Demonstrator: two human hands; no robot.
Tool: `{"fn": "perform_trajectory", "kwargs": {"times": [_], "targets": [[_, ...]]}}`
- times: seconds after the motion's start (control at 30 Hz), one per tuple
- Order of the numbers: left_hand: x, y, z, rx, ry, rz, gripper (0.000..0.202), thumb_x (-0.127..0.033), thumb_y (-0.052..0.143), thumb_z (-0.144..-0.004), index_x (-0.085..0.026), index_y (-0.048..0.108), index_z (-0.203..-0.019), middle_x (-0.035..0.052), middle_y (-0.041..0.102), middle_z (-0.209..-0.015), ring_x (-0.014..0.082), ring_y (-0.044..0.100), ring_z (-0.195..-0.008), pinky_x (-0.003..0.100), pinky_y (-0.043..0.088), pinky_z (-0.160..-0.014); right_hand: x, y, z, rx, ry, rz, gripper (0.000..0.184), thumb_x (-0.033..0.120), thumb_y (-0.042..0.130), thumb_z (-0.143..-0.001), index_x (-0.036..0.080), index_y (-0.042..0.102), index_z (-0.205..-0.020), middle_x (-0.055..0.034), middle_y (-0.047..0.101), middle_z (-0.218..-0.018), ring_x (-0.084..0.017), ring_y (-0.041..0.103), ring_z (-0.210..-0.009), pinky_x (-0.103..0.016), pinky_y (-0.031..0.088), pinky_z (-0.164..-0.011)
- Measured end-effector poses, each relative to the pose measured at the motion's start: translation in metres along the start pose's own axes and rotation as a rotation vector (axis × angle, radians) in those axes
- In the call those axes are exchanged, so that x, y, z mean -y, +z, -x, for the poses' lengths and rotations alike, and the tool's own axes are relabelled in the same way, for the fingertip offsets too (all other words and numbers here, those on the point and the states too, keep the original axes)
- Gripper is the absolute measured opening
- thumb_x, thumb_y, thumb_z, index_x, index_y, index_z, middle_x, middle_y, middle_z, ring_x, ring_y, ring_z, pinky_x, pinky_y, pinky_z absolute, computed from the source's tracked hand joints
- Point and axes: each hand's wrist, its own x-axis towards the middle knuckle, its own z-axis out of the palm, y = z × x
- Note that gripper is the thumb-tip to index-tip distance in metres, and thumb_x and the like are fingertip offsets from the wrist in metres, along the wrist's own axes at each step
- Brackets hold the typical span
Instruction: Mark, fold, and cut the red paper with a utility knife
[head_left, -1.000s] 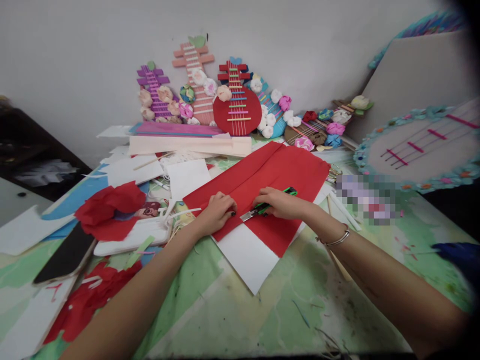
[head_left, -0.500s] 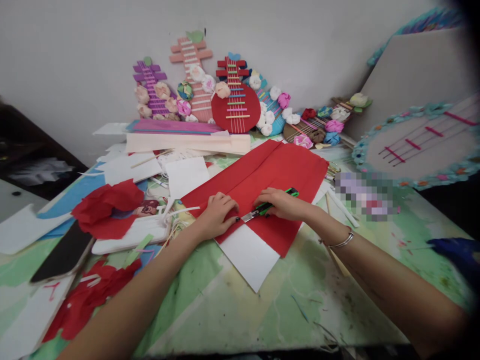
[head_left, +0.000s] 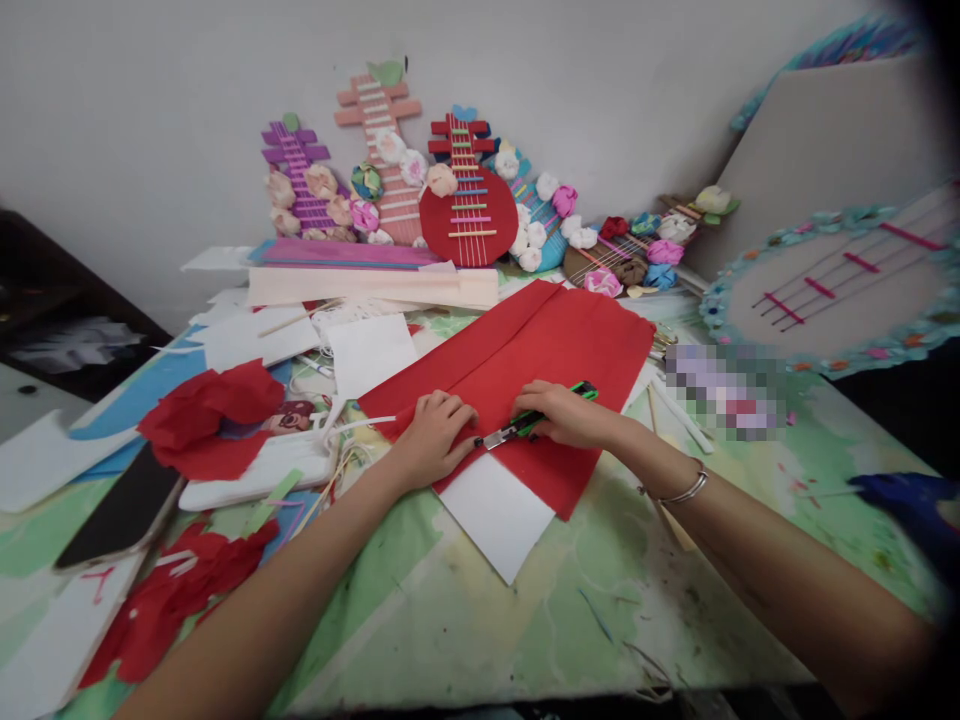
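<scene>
A large folded sheet of red crepe paper (head_left: 547,340) lies across the table, partly over a white board (head_left: 499,520) whose near corner sticks out. My left hand (head_left: 437,435) rests on the paper's left part with fingers bent and together, gripping its near edge, the thumb by the cut line. In my right hand (head_left: 559,412) is a green and black utility knife (head_left: 531,422). Its bare blade points left, at the paper's edge, close to my left thumb. Part of the handle is hidden beneath my right fingers.
Handmade paper instruments with paper flowers, one a red round lute (head_left: 469,215), lean against the wall. Left are crumpled red paper (head_left: 217,400), a dark phone-like slab (head_left: 120,510) and white foam pieces (head_left: 255,470). A blue-handled tool (head_left: 907,505) lies at right.
My right hand and the knife have shifted very slightly along the paper's edge. My left hand stays in place; the whole view has drifted a little.
</scene>
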Motion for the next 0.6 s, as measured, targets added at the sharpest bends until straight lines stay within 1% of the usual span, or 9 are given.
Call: {"fn": "perform_trajectory", "kwargs": {"times": [0.1, 0.2, 0.3, 0.6], "targets": [[-0.001, 0.001, 0.0, 0.0, 0.0, -0.021, 0.018, -0.031, 0.042, -0.093, -0.019, 0.053, -0.1, 0.0081, 0.055, -0.098, 0.0261, 0.042, -0.094, 0.044, 0.034, -0.083, 0.0, 0.002, 0.002, -0.011, 0.002, -0.017, 0.028, -0.001, 0.055, -0.07, 0.018, 0.062, -0.091, -0.0066, 0.057, -0.091, -0.021, 0.05, -0.087, -0.031, 0.039, -0.076], [-0.002, 0.002, -0.001, 0.008, -0.012, -0.037, 0.017, -0.024, 0.037, -0.094, -0.02, 0.053, -0.099, 0.0079, 0.055, -0.096, 0.0258, 0.041, -0.092, 0.043, 0.033, -0.081, 0.001, 0.002, 0.004, -0.018, 0.002, -0.035, 0.029, 0.0, 0.055, -0.071, 0.017, 0.062, -0.092, -0.0076, 0.058, -0.092, -0.021, 0.051, -0.088, -0.032, 0.04, -0.077], [-0.002, 0.002, -0.001, 0.009, -0.017, -0.043, 0.017, -0.02, 0.037, -0.092, -0.019, 0.053, -0.099, 0.0076, 0.054, -0.095, 0.0257, 0.041, -0.092, 0.042, 0.033, -0.081, 0.001, 0.002, 0.006, -0.026, -0.003, -0.043, 0.03, -0.002, 0.054, -0.07, 0.017, 0.063, -0.092, -0.0076, 0.058, -0.093, -0.021, 0.051, -0.089, -0.033, 0.04, -0.078], [-0.001, 0.003, -0.001, -0.001, -0.023, -0.036, 0.016, -0.017, 0.039, -0.092, -0.02, 0.053, -0.098, 0.007, 0.055, -0.096, 0.0253, 0.041, -0.093, 0.042, 0.033, -0.081, -0.005, 0.003, 0.012, -0.056, 0.003, -0.065, 0.033, -0.005, 0.053, -0.068, 0.017, 0.062, -0.09, -0.0062, 0.057, -0.092, -0.02, 0.05, -0.088, -0.031, 0.04, -0.078]]}}
